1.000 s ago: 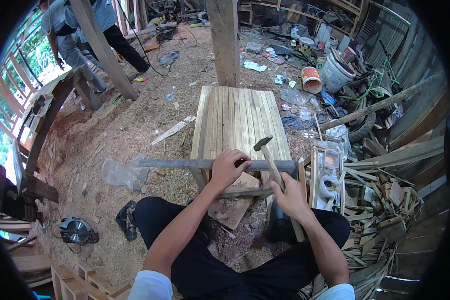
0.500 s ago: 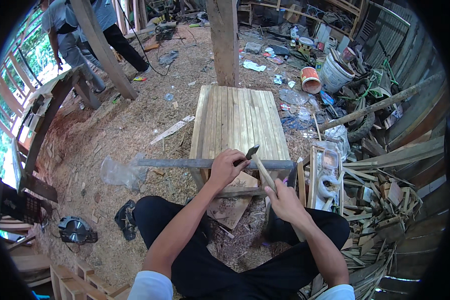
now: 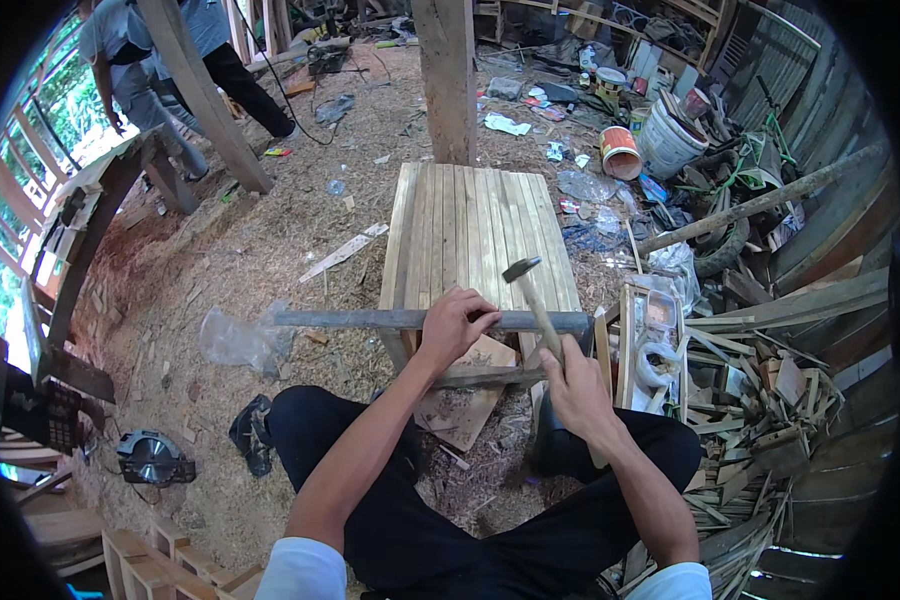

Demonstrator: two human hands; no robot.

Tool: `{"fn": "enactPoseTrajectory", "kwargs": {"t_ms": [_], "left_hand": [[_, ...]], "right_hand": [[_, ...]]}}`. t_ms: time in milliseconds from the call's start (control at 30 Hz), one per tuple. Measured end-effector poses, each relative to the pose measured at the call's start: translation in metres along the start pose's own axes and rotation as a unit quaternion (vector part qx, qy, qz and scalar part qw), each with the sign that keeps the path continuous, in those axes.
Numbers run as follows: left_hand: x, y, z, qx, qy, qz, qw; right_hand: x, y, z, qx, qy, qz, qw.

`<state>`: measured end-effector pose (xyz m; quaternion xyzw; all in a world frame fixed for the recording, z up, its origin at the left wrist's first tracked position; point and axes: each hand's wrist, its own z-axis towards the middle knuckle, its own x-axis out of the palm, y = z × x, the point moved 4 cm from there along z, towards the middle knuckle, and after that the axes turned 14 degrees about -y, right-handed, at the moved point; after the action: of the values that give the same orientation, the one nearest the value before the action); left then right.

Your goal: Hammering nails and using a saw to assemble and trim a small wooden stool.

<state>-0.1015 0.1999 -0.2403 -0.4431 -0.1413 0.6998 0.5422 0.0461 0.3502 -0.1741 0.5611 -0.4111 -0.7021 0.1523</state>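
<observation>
My right hand (image 3: pixel 575 390) is closed round the pale wooden handle of a hammer (image 3: pixel 536 300). The dark metal head is up over the slats, to the right of my left hand. A long grey bar (image 3: pixel 355 319) lies crosswise along the near edge of a slatted wooden tabletop (image 3: pixel 470 230). My left hand (image 3: pixel 457 325) rests on this bar near its middle, thumb and fingers pinched together. What they pinch, if anything, is too small to make out. Below the bar, a wooden rail (image 3: pixel 490 377) runs between the legs, above a loose board (image 3: pixel 465 410).
A wooden tray (image 3: pixel 625 355) with small containers stands right of the table, beside a heap of wood offcuts (image 3: pixel 770 440). A circular saw (image 3: pixel 155 459) lies on the shavings at left. A post (image 3: pixel 448 90) rises behind the table. Two people stand at the far left.
The hammer head has lifted away from my left hand, up and slightly to the right. My right hand has moved a little with it. My left hand stays on the bar.
</observation>
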Motion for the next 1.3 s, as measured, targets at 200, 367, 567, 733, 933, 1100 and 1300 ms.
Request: {"fn": "enactPoseTrajectory", "kwargs": {"t_ms": [200,367,567,733,933,1100,1300], "left_hand": [[0.002,0.004,0.000,-0.018,0.008,0.000,1.000],[0.001,0.002,0.000,-0.003,0.006,-0.015,1.000],[0.001,0.003,0.000,-0.016,0.017,-0.008,1.000],[-0.001,0.001,0.001,-0.012,0.015,0.003,1.000],[-0.003,-0.002,0.002,-0.006,0.027,0.002,1.000],[0.000,0.000,-0.001,-0.001,0.007,-0.006,1.000],[-0.001,0.001,0.000,-0.012,0.012,-0.002,1.000]], "right_hand": [[0.002,0.005,-0.001,-0.029,0.029,-0.051,0.998],[-0.002,0.004,0.000,-0.003,-0.007,-0.005,1.000],[0.006,0.000,-0.005,-0.019,0.042,-0.045,0.998],[-0.002,-0.003,-0.002,-0.040,-0.006,0.053,0.998],[0.001,-0.007,0.007,0.051,0.089,0.208,0.973],[0.003,-0.008,-0.001,0.210,0.228,0.407,0.859],[0.008,-0.015,-0.001,0.156,0.211,0.338,0.904]]}}
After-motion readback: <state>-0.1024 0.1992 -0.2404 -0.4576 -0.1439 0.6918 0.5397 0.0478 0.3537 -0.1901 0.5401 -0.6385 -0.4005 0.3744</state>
